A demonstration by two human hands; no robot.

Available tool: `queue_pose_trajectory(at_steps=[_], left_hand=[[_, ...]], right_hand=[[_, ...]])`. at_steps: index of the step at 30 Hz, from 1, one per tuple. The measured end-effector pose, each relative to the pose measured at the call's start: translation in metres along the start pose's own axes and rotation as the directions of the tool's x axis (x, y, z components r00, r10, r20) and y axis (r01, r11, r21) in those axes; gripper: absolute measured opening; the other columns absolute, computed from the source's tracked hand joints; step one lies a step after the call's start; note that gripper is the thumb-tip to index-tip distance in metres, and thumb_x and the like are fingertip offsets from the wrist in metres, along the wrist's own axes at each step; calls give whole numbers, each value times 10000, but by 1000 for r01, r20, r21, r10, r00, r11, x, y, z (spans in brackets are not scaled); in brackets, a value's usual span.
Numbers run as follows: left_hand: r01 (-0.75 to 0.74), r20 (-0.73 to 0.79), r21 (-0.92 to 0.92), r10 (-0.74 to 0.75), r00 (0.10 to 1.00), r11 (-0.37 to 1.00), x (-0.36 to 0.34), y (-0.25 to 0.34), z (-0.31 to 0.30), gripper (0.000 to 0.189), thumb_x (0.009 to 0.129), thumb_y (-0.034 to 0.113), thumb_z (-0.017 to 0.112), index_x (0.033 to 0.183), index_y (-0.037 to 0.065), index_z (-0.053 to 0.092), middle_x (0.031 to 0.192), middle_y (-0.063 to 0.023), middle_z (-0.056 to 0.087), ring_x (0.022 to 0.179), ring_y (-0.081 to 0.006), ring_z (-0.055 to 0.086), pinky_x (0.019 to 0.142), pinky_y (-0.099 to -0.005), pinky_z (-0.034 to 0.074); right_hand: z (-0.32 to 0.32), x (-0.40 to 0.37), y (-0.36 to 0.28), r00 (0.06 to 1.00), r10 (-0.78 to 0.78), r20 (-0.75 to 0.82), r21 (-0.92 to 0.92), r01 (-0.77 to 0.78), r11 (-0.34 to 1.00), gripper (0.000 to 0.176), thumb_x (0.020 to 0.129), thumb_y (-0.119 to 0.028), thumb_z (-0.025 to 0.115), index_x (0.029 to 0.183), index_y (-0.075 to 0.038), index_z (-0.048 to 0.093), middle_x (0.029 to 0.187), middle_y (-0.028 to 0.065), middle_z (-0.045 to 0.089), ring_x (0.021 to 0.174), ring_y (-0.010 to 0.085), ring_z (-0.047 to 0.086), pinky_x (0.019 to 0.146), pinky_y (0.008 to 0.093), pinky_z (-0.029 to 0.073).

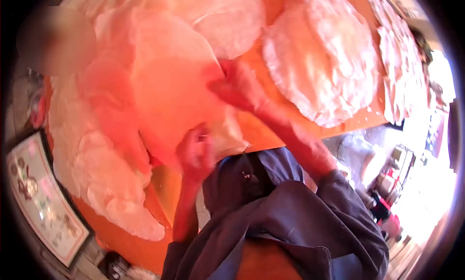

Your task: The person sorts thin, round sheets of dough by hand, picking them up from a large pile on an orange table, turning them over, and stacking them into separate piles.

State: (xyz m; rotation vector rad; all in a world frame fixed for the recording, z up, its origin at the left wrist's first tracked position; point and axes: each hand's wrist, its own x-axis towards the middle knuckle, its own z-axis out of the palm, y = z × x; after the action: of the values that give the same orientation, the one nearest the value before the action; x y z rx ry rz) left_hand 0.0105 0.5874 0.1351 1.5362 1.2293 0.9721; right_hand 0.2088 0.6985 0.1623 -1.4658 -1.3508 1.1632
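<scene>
A large, thin, pale round sheet, like a dough sheet or flatbread, spreads in front of me over a layer of similar sheets. My right hand reaches in from the right, its fingers closed at the sheet's right edge. Close to my body, my left hand is by the sheet's near edge, fingers curled and somewhat blurred; what lies in them is hidden. To the right lies a round stack of frilly-edged sheets, apart from both hands.
The sheets lie on an orange table. More wrinkled sheets line its far right. A framed panel stands at lower left. Another person, blurred, is at upper left. Cluttered objects are on the floor at right.
</scene>
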Motion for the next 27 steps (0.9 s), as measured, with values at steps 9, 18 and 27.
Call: queue_pose_trajectory(at_steps=[9, 18, 27], left_hand=[[84, -210, 704, 95, 973, 705, 145, -33, -15, 586, 837, 316, 704, 1272, -29, 513, 1254, -215, 538, 1176, -339, 520, 996, -418, 426], [149, -136, 918, -61, 989, 366, 191, -35, -21, 434, 798, 193, 557, 1191, 10, 568, 1102, -249, 621, 994, -418, 597, 840, -492, 489], [52, -132, 479, 14, 991, 876, 176, 28, -84, 374, 840, 16, 549, 1202, -68, 584, 1105, -117, 655, 1000, -212, 623, 868, -324, 493]], right_hand=[[-259, 7, -187, 759, -635, -142, -852, 233, 469, 184, 815, 13, 593, 973, 16, 688, 818, 66, 695, 725, 182, 650, 669, 284, 519], [-276, -55, 34, 977, 100, -189, -967, -203, 156, 469, 735, -72, 615, 1200, -66, 564, 1098, 186, 585, 1029, 370, 565, 842, 466, 460], [-185, -73, 9, 936, 352, 15, -226, -340, 913, 443, 852, -308, 706, 1163, -7, 608, 881, 133, 680, 791, 272, 677, 661, 391, 527]])
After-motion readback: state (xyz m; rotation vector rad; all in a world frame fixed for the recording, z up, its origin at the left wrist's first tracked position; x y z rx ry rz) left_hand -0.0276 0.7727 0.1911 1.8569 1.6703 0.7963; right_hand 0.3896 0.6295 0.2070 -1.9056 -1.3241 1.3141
